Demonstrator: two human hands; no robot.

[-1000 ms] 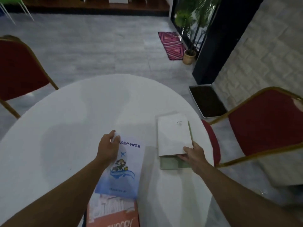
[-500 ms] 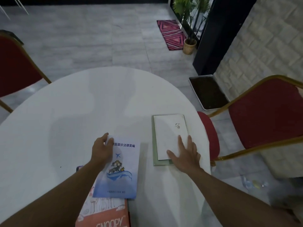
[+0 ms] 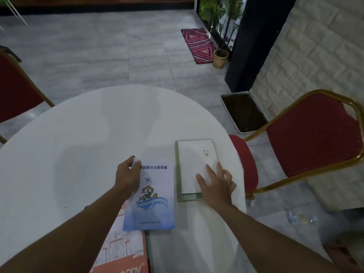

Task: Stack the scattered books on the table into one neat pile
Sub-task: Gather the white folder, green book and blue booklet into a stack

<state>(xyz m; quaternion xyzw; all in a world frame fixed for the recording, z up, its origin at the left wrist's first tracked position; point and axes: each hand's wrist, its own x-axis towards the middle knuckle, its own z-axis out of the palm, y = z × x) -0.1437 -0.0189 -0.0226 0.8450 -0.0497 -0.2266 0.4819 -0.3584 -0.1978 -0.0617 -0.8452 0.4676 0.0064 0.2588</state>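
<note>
His left hand [image 3: 127, 175] pinches the blue booklet [image 3: 151, 196] by its far left corner; his right hand [image 3: 215, 184] lies open, flat on the white book [image 3: 195, 164].

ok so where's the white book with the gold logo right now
The white book lies on a green book at the table's right edge, beside the red chair, with the right hand over its near corner.

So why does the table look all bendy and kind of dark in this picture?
In the head view, the wide-angle lens curves the white table and stretches both arms at the edges; the room light is dim, so soft grey shadows lie on the tabletop, and the bottom right corner beside the right hand is blurred.
</note>
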